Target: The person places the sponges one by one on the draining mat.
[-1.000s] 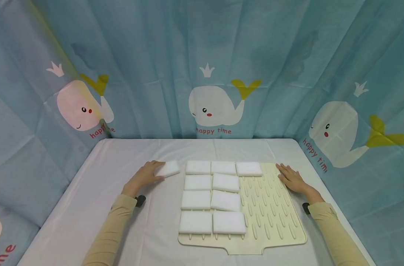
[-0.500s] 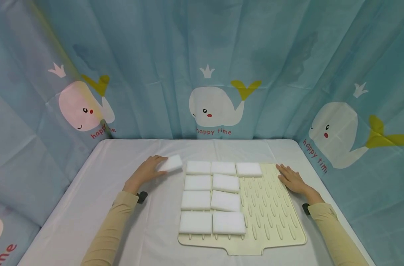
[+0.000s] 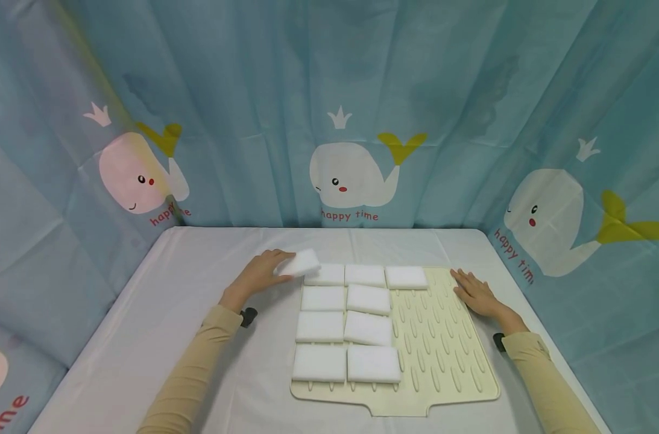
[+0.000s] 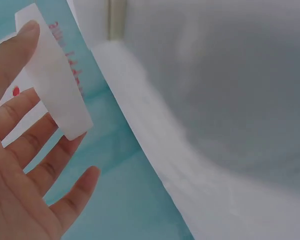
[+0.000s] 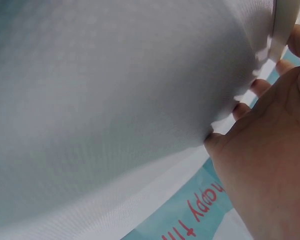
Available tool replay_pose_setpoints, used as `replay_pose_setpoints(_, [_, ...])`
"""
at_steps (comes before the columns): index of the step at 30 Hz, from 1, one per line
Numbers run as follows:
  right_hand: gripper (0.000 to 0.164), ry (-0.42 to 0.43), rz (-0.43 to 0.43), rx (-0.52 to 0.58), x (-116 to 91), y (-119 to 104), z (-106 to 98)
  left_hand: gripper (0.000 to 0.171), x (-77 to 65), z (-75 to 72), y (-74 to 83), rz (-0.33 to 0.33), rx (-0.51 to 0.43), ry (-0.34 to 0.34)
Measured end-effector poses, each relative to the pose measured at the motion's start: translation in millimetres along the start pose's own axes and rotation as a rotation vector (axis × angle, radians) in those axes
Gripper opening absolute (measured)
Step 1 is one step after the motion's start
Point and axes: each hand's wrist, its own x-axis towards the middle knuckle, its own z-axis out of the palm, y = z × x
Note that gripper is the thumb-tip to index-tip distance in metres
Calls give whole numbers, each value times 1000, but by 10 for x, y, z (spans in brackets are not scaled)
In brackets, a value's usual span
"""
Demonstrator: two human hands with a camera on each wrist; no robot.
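Note:
In the head view my left hand (image 3: 261, 271) pinches a white sponge (image 3: 302, 263) by its left end. It is held raised and overlaps the back left corner of the ridged cream draining mat (image 3: 438, 337). The left wrist view shows the thumb on one face of the sponge (image 4: 57, 80) and fingers on the other, the little finger free. White sponges (image 3: 322, 298) lie on the mat in rows, filling its left and middle parts, with one more at the back (image 3: 407, 277). My right hand (image 3: 477, 294) rests with extended fingers at the mat's back right edge.
A white cloth covers the table (image 3: 145, 361). Blue curtains (image 3: 242, 120) printed with whales stand behind the table and along both sides. A short lip (image 3: 400, 408) juts from the mat's front edge. Bare ridges show on the mat's right side.
My left hand has lifted the sponge from the tablecloth left of the mat and carried it right, to the mat's back left corner. The right hand stays in place.

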Motion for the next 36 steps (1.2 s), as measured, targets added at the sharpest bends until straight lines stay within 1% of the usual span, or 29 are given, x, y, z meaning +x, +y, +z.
replay_pose_setpoints(4, [55, 1, 1, 3, -1, -2, -3, 61, 89, 38, 127, 37, 14, -14])
replay_pose_setpoints(9, [55, 1, 1, 8, 7, 8, 3, 61, 197, 85, 293, 73, 8, -41])
replay_pose_setpoints(17, [55, 11, -5, 18, 16, -3, 0, 61, 365, 110, 569, 130, 43, -48])
replay_pose_setpoints(27, [56, -6, 10, 5, 24, -15, -13, 57, 584, 234, 919, 223, 80, -77])
replay_pose_setpoints(31, [56, -7, 12, 8, 18, -5, -4, 58, 661, 287, 1053, 243, 111, -96])
replay_pose_setpoints(36, [56, -6, 14, 17, 8, 13, 4, 60, 747, 355, 1215, 263, 145, -136])
